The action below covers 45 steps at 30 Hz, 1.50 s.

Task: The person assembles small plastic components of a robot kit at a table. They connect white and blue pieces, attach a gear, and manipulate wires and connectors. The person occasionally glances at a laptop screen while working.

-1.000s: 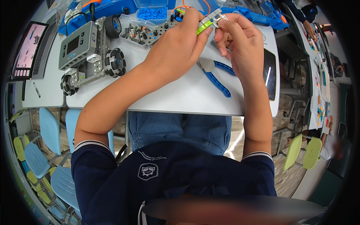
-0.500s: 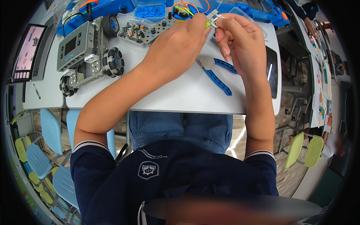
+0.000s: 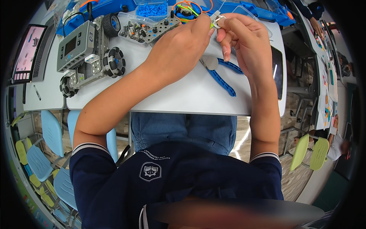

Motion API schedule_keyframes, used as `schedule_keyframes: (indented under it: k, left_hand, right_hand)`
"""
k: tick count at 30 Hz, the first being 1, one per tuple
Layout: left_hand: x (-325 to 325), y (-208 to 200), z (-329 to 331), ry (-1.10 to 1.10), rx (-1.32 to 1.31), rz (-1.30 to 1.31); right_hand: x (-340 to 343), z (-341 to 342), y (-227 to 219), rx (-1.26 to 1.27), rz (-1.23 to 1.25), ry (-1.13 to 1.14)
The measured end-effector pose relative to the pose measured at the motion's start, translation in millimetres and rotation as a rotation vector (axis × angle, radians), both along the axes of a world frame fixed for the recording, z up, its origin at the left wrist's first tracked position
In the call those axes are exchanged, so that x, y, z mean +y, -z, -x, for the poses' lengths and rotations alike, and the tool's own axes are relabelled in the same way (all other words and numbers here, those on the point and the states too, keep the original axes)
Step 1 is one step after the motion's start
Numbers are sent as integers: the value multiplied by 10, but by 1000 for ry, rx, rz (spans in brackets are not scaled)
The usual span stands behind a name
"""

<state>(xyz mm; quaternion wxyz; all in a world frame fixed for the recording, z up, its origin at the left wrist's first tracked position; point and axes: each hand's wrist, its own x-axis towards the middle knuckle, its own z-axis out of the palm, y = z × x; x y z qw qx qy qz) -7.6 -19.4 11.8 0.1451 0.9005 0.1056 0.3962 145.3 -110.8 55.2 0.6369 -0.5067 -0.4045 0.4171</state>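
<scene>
Above the far part of the white table, my two hands meet at a small light grey plastic connector (image 3: 216, 19). My right hand (image 3: 249, 44) is closed in a pinch on it, thumb and forefinger at its right side. From the left, my left hand (image 3: 179, 49) pinches a bright green plastic piece (image 3: 212, 26) against the connector; its fingers hide most of that piece. Below the hands lie pliers with blue handles (image 3: 222, 82), spread apart and touched by neither hand. A grey perforated beam assembly (image 3: 163, 29) with black pegs sits just beyond my left hand.
At the left stands a grey wheeled robot (image 3: 85, 63) with a screen unit. A tray of small grey parts (image 3: 131, 30) and a box of blue pins (image 3: 151, 10) are behind. A dark tablet-like slab (image 3: 277, 72) lies by the right edge. A laptop (image 3: 32, 51) stands far left.
The grey connector has turned and dipped slightly between my fingers. My right hand's lower fingers have shifted a little to the left. The pliers lie as before.
</scene>
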Motion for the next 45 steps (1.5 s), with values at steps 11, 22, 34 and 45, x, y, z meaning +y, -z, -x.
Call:
schedule_keyframes:
  k: [11,22,34,45]
  left_hand:
    - [5,-23,7,53,-1,-43]
    - [-49,-29,-26,4,-18,47]
    - [94,-245,28,445,29,1017]
    - [235,-402,93,-16,-99,416]
  right_hand:
    - [-34,-214,-100,-52,128,-128]
    - [-17,-259,-118,25,130,-213]
    - [20,-387,9,-629,-247,-129]
    - [38,-286,38,-1138,-196,-108]
